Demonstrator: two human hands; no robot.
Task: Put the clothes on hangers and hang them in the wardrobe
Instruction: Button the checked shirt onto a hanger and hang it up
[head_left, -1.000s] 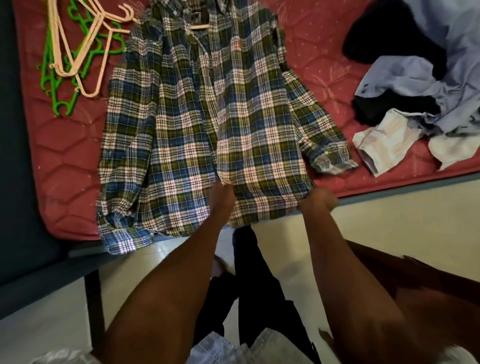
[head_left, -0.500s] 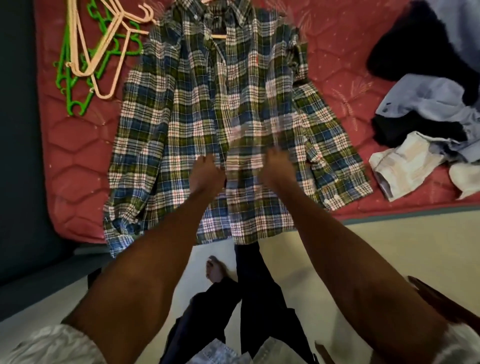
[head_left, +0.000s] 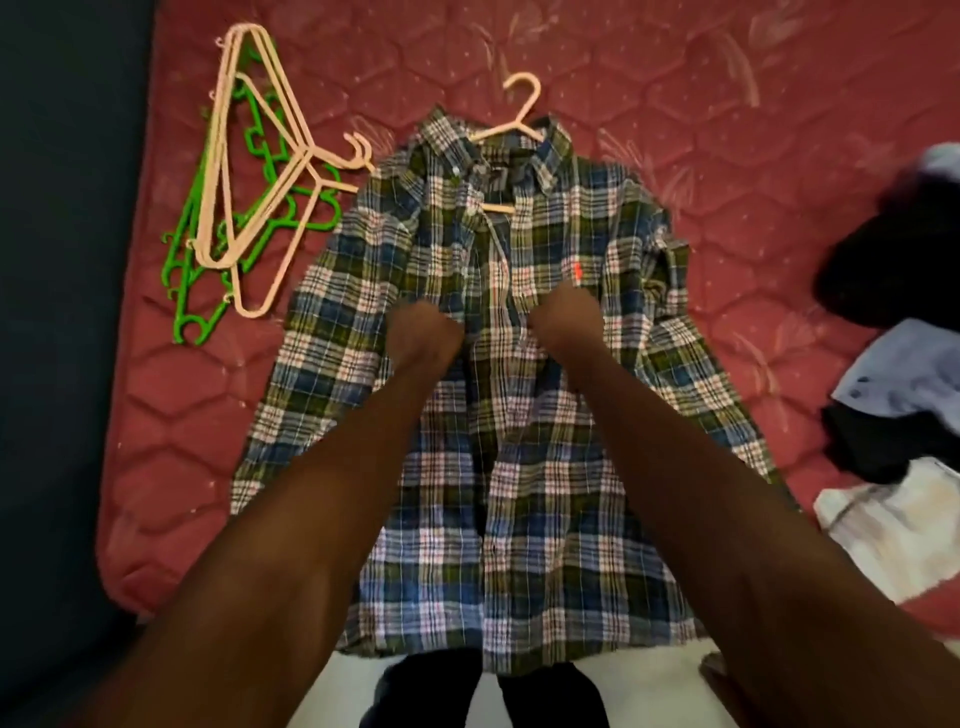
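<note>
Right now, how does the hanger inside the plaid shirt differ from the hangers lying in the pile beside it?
The hanger in the shirt is single and mostly covered by the plaid shirt; only its hook and part of its bars show. The pile of hangers holds several, stacked and fully bare. The pile mixes peach and green; the one in the shirt is peach. All lie flat on the red mattress.

Both bare forearms extend forward, converging toward the centre. Left hand (head_left: 423, 335): fingers curled under, knuckles facing up. Right hand (head_left: 563, 325): fingers likewise curled. The hands sit level, near each other but apart. Fingertips are hidden.
</note>
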